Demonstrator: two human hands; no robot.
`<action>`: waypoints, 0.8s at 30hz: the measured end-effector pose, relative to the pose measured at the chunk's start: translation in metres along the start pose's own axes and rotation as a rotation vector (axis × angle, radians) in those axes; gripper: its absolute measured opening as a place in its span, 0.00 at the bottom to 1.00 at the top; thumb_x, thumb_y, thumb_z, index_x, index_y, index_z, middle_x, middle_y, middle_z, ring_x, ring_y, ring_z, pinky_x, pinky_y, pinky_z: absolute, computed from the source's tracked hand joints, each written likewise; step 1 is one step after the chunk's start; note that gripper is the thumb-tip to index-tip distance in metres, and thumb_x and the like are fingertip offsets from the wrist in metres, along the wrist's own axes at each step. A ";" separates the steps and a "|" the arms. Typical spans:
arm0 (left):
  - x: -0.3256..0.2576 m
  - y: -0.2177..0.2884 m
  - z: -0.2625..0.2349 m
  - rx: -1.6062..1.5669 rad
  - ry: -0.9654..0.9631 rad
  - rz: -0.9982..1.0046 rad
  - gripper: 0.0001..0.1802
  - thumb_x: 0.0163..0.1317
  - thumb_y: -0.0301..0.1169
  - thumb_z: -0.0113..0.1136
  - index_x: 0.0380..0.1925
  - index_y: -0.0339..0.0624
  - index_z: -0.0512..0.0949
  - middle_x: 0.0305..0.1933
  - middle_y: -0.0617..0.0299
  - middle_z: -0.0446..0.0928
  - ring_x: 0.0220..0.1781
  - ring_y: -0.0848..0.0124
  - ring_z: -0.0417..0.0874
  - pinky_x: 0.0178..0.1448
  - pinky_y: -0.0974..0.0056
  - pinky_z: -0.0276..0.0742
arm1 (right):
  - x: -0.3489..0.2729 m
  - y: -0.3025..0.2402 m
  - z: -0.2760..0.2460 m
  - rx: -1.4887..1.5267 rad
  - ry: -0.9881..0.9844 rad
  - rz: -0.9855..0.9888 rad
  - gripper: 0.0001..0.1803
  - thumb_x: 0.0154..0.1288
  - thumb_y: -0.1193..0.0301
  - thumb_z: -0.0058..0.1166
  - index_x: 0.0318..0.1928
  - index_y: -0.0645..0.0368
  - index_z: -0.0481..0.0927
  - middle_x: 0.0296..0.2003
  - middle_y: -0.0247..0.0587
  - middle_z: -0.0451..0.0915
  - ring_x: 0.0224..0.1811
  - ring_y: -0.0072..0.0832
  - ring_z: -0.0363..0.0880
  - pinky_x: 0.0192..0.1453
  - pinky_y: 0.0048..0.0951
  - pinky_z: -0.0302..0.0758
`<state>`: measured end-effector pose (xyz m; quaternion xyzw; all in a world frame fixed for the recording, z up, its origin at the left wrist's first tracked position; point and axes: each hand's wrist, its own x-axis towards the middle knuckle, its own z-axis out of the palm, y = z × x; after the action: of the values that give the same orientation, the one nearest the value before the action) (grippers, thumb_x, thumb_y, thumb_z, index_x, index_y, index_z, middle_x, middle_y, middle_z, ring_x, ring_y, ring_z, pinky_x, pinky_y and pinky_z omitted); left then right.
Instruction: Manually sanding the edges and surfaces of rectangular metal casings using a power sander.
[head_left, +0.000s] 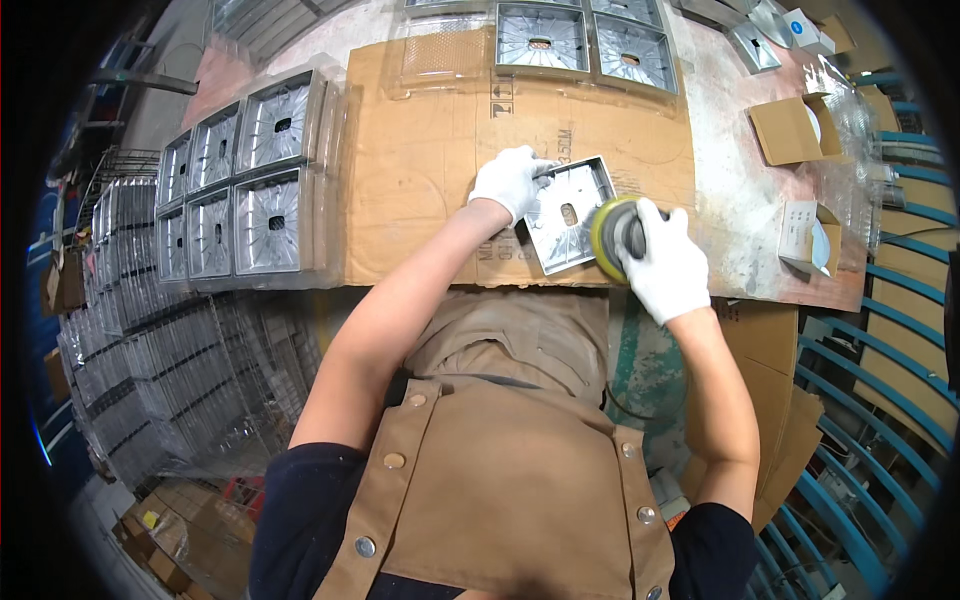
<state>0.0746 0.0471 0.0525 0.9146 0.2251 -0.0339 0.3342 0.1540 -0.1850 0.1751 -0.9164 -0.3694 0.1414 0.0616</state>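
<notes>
A square silver metal casting [556,240] with raised rims and a small oval hole in its middle lies tilted on the cardboard. My gloved left hand [506,184] is closed on its upper left corner. In my gloved right hand [672,265] is a round power sander [603,236], dark grey on top with a yellow-green rim. The sander is at the casting's right side, overlapping that edge in the picture. Whether its pad touches the metal cannot be made out.
A flat cardboard sheet [420,150] covers the table's middle. Plastic trays of similar castings stand at left [270,225] and at the far side [540,42]. Small open boxes [797,130] sit at right. Stacked trays [160,350] stand below left, blue rails [890,390] right.
</notes>
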 end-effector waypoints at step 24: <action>-0.087 0.031 0.064 0.088 0.186 0.663 0.17 0.59 0.29 0.56 0.50 0.47 0.81 0.42 0.58 0.80 0.50 0.56 0.80 0.55 0.53 0.77 | 0.037 -0.005 -0.002 0.088 0.280 -0.018 0.38 0.61 0.53 0.65 0.71 0.42 0.67 0.55 0.54 0.74 0.49 0.55 0.84 0.55 0.49 0.81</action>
<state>0.0160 -0.0479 0.0397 0.9507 -0.0566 0.1506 0.2651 0.1765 -0.1557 0.1707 -0.9202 -0.3588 0.0279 0.1539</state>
